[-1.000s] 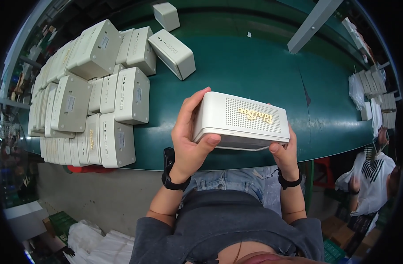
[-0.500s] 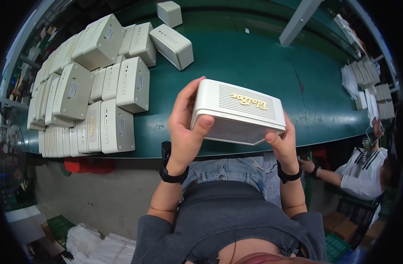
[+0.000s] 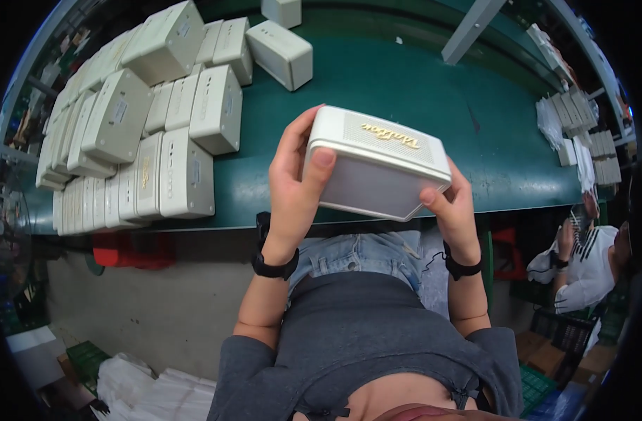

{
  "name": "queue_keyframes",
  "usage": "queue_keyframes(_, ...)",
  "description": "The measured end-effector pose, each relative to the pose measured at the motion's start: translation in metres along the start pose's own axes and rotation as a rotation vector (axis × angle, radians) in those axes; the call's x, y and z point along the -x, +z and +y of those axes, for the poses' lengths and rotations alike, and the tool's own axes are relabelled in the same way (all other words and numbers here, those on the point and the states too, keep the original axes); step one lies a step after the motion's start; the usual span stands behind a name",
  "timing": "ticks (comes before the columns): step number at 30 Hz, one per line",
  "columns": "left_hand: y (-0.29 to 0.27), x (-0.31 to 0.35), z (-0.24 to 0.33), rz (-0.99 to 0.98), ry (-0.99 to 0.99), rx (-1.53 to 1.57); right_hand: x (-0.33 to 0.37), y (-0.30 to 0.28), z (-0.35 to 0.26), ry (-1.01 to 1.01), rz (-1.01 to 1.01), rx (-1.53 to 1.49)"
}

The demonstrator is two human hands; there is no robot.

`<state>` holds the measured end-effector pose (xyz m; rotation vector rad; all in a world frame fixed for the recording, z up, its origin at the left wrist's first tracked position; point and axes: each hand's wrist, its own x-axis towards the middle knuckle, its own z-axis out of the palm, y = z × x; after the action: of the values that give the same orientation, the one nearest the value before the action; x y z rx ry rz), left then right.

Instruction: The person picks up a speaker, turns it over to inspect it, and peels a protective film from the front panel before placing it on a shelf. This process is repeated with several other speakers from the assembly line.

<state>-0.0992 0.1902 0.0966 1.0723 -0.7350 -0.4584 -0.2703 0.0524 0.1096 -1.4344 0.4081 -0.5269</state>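
Observation:
Between my two hands is a white box-shaped speaker (image 3: 379,166), held above the near edge of the green table. It has a perforated grille with gold lettering on its upper side and a smooth greyish panel facing me. My left hand (image 3: 297,168) grips its left end, thumb on the edge of the grey panel. At the right end my right hand (image 3: 448,203) holds the lower corner, its thumb pressed on the front rim. The fingers behind the speaker are partly hidden.
On the left of the green table (image 3: 363,77) several white speakers (image 3: 187,175) stand in stacked rows. Two more, including a tilted-looking speaker (image 3: 282,55), sit farther back. A metal post (image 3: 473,31) rises behind. At right are white boxes (image 3: 577,112) and a co-worker (image 3: 584,263).
The speaker has tipped, so more of its grey panel faces me and less of the grille shows. Both hands keep their hold. The co-worker's arm at right has drawn back.

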Motion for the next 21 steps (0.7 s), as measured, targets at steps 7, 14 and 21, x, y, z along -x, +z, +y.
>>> queue_keyframes(7,-0.006,-0.024,-0.007,-0.165,-0.034,-0.068,-0.017,-0.017,0.001,-0.093,0.135,0.149)
queue_keyframes(14,-0.005,-0.038,-0.001,-0.226,-0.100,-0.072,-0.041,-0.045,0.012,-0.144,0.242,0.060)
queue_keyframes(21,-0.024,-0.020,-0.008,-0.213,-0.039,-0.145,-0.020,-0.011,-0.019,-0.168,0.192,-0.052)
